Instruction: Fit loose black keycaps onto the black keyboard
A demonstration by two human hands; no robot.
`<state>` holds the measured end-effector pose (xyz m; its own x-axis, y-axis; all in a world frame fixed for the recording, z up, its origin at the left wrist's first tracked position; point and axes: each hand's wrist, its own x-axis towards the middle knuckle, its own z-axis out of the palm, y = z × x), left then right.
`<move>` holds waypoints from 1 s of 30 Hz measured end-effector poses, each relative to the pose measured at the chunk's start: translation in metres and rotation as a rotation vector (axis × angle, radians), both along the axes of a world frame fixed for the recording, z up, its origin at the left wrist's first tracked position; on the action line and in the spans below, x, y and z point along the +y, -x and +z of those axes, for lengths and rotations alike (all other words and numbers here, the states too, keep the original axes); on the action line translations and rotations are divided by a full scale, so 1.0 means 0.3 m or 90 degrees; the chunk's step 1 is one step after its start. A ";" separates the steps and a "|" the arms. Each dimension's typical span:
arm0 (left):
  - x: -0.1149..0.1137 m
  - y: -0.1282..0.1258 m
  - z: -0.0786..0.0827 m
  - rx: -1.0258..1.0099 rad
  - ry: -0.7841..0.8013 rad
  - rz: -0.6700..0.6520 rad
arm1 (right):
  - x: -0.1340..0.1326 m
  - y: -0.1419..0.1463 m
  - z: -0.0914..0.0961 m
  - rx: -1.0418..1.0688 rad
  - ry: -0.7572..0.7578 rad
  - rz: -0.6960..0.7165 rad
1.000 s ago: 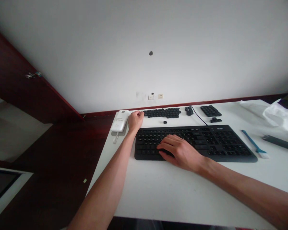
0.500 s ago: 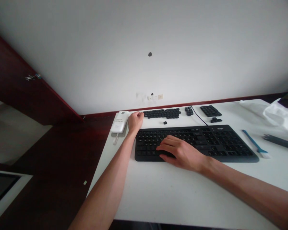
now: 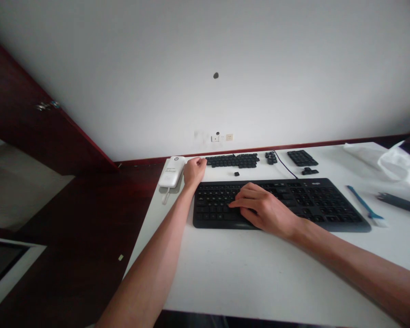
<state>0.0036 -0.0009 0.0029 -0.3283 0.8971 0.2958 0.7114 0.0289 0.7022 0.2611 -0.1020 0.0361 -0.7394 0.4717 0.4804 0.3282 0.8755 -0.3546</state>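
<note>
My right hand [image 3: 264, 210] lies on a black full-size keyboard [image 3: 316, 200], its fingers curved over the middle keys. No object shows in its fingers. My left hand [image 3: 194, 171] rests in a loose curl on the white table [image 3: 225, 269] above the keyboard's top left corner. It sits between a white power bank [image 3: 171, 171] and a row of loose black keycaps [image 3: 232, 160], touching the power bank's edge or very close to it. Its palm side is hidden, and nothing shows in it.
Further black keycaps lie in groups [image 3: 302, 158] behind the keyboard, with a single keycap [image 3: 237, 173] nearby. A black cable [image 3: 285, 165], a blue-handled tool [image 3: 364, 204], a dark pen-like tool [image 3: 399, 204] and a white plastic bag [image 3: 401, 164] share the table. The table's left edge drops to a dark floor.
My right hand has slid a little rightward across the keyboard. My left hand has stayed beside the power bank, and the view has shifted slightly.
</note>
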 end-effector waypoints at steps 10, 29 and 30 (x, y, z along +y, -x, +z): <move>0.000 0.002 -0.005 0.003 -0.008 -0.002 | -0.057 0.049 -0.025 -0.010 0.002 0.010; -0.001 0.001 -0.009 0.006 -0.006 -0.001 | -0.101 0.097 -0.049 -0.087 -0.031 -0.039; 0.000 0.001 -0.011 0.007 -0.008 0.000 | -0.102 0.099 -0.050 -0.090 -0.039 -0.043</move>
